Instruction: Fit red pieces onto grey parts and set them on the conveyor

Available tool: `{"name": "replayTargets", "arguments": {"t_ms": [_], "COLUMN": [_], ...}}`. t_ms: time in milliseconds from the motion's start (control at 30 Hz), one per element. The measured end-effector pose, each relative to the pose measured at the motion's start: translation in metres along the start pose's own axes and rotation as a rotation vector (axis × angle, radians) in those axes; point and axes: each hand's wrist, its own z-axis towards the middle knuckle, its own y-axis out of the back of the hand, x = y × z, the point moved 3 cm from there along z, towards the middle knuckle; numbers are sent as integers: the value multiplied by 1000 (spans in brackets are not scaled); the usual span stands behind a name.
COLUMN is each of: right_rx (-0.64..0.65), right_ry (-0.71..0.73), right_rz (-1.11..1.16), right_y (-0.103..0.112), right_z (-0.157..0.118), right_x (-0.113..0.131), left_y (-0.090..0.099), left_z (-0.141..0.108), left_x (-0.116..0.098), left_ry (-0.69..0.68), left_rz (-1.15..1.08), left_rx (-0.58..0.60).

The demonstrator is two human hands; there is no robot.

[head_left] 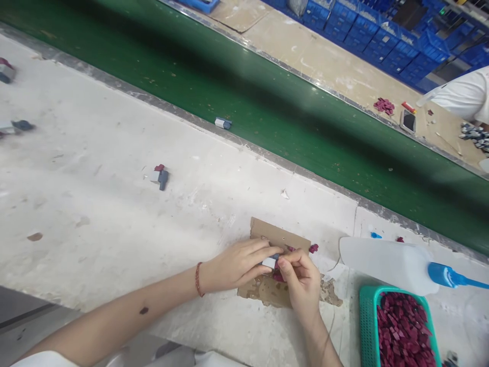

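Note:
Over a piece of brown cardboard [280,232], my left hand [239,262] pinches a small grey and dark blue part [269,262] between its fingers. My right hand [305,280] touches the right side of that part with thumb and forefinger pressed together; whatever small thing it may hold is hidden. Dark red pieces [278,276] lie under and between the hands, and another dark red piece [314,248] sits by the cardboard's right edge.
A green basket [364,326] of dark red pieces stands at lower right, below a white bottle [385,262] with a blue nozzle. An assembled part [159,177] lies on the white table. Beyond runs a green conveyor [267,117] carrying a part [222,123]. A person's sleeve [462,94] shows at right.

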Motion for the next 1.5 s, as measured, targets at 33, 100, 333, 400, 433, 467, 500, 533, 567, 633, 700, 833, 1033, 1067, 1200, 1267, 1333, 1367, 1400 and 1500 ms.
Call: {"name": "replayTargets", "arguments": {"t_ms": [33,100,333,400,433,467,500,533,567,633,700,833,1033,1067,1200,1267,1333,1367,1400,1500], "right_rx": [-3,-7,-31,-23,-16,-12,-7,-2,6,9,-39,-239,-439,-496,-628,-559,-455,-404,-360,-282], "right_ry": [-1,0,52,47,42,35,26,20,19,42,91,121,123,128,108,53,-19,-50,-74,-134], "right_rz": [13,19,-71,-56,-40,-23,-3,21,50,108,126,-26,-456,-540,-898,-1051,-1149,-1181,-1208,-1284], "right_y": [-1,-3,-2,-2,-1,-1,-1,0,1,4,12,40,102,116,171,190,200,202,202,198], "right_z": [0,-1,-6,-6,-6,-6,-6,-6,-5,-5,-5,-12,-55,-65,-102,-115,-121,-121,-120,-109], "right_x": [0,-1,-5,-8,-10,-12,-13,-13,-12,-8,-1,8,8,6,-4,-15,-25,-29,-31,-32], "left_y": [0,1,4,3,3,2,2,2,3,9,19,55,109,114,123,126,128,129,130,135], "left_z": [0,0,1,1,1,1,1,2,3,9,21,67,145,151,148,137,128,124,122,122], "left_x": [0,-1,-3,-3,-3,-3,-5,-7,-9,-15,-17,7,73,79,92,96,100,101,102,102], "left_ry": [-4,-7,-35,-45,-48,-50,-49,-49,-50,-51,-33,74,282,302,378,419,438,440,437,427], "left_rz": [4,8,50,64,70,74,75,75,77,94,143,260,403,419,470,478,478,475,463,388], "left_rx": [2,6,-32,-41,-47,-52,-55,-54,-51,-52,-80,-218,-393,-411,-486,-510,-515,-514,-513,-528]}}
